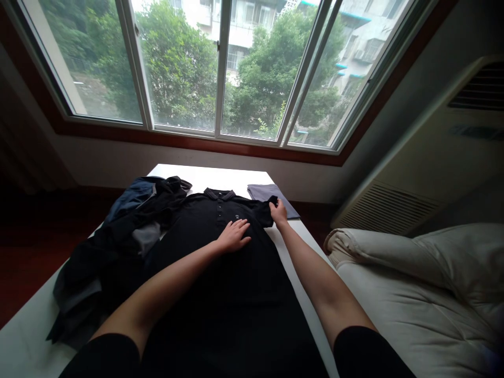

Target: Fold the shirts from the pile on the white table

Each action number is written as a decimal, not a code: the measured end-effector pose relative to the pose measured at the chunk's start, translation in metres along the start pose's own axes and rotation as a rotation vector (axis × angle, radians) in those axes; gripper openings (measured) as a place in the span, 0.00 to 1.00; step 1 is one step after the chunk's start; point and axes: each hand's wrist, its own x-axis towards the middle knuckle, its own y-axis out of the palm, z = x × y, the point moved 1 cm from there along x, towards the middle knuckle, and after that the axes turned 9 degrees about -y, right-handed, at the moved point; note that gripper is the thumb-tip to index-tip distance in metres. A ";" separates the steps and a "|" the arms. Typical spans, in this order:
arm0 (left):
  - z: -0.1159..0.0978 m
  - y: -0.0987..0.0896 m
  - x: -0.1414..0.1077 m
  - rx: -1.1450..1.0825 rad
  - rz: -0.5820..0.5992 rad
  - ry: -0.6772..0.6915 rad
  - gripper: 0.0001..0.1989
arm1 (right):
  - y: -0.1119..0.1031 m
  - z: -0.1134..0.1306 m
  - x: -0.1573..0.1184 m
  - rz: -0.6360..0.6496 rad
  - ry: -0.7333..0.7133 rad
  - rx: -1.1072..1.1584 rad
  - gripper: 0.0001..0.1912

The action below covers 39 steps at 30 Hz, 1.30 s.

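A black polo shirt (220, 278) lies spread face up on the white table, its collar toward the window and a small logo on the chest. My left hand (235, 235) rests flat on the chest just below the logo, fingers stretched out. At the shirt's right side, my right hand (279, 211) pinches the edge of the short sleeve, lifting it slightly. Partly under that sleeve is a folded grey cloth (289, 205). The shirt's lower part runs toward me, where my own dark clothing makes its hem hard to make out.
Along the table's left side lies a heap of dark and blue clothes (114, 236). The white table (177, 171) ends near a wide window (220, 68). A pale sofa (413, 283) stands to the right, with a large vented appliance (433, 157) behind it.
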 end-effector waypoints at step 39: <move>0.075 -0.016 0.009 0.055 -0.169 -0.096 0.22 | 0.058 0.053 -0.028 0.341 -0.183 -0.293 0.13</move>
